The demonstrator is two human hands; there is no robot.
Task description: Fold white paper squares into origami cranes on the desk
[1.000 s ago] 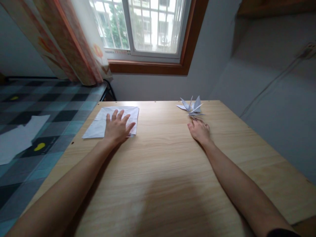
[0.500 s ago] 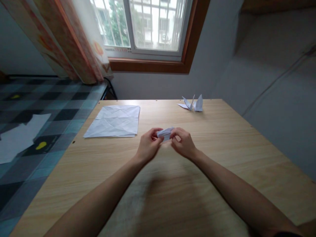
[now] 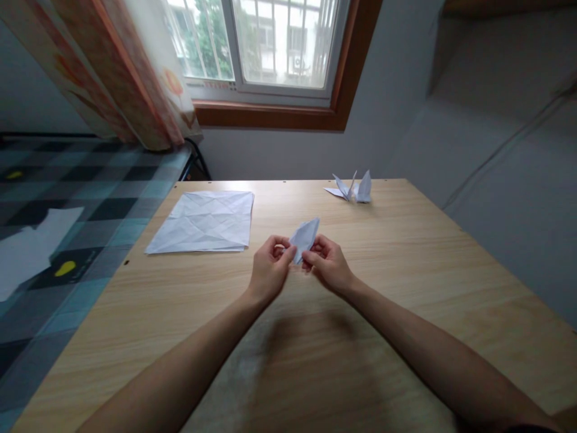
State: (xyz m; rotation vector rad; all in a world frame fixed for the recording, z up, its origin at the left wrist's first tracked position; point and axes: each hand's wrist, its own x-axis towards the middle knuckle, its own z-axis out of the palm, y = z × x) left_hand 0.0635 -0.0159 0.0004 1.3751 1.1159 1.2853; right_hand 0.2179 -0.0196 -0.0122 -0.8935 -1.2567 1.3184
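Note:
A small piece of folded white paper [image 3: 305, 234] is held above the table, its pointed end tilted up and to the right. My left hand [image 3: 271, 264] pinches its lower left side between thumb and fingers. My right hand [image 3: 329, 261] grips the lower right edge, thumb on the near face. Both hands are closed on the same paper, and some fingertips are hidden behind it. Beyond them, near the table's far edge, stand folded paper cranes [image 3: 354, 189], partly overlapping in view.
Creased square white sheets [image 3: 205, 222] lie stacked at the back left of the wooden table [image 3: 428, 270]. On the left, a checked cloth surface [image 3: 121, 207] carries torn-looking white paper [image 3: 33, 249]. A window [image 3: 283, 45] and curtain [image 3: 117, 72] are behind.
The folded paper has been turned from lying nearly flat and sideways to standing with its point up. My right hand has shifted its grip down to the lower edge.

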